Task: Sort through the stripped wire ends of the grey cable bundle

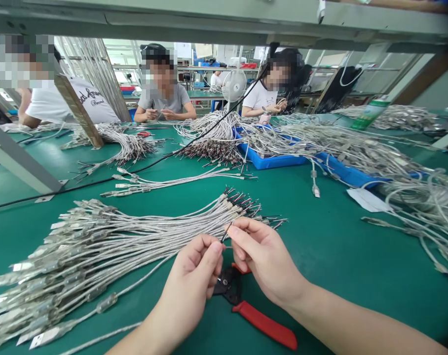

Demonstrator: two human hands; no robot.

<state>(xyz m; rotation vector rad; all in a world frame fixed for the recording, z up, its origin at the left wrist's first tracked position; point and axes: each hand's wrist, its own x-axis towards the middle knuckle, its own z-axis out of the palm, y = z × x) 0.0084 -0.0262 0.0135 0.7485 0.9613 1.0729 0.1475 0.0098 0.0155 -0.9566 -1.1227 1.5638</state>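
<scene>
Green table (331, 246) lies under both hands, which meet just in front of a big fanned bundle of grey cables (109, 241). Between them, the left hand (194, 276) and the right hand (261, 256) pinch the thin dark wire ends of one cable (227, 230), fingertips almost touching. Red-handled pliers (261, 320) lie on the table directly beneath the hands, and blue trays (279, 160) heaped with more cables sit well beyond, where three other people sit at the far side.

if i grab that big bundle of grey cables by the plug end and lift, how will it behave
The cable bundle would probably sag and splay: its thin strands already curve and fan across the green table. No tie is visible, so some may slip out. It looks light, and the stripped wire tips could snag.
</scene>
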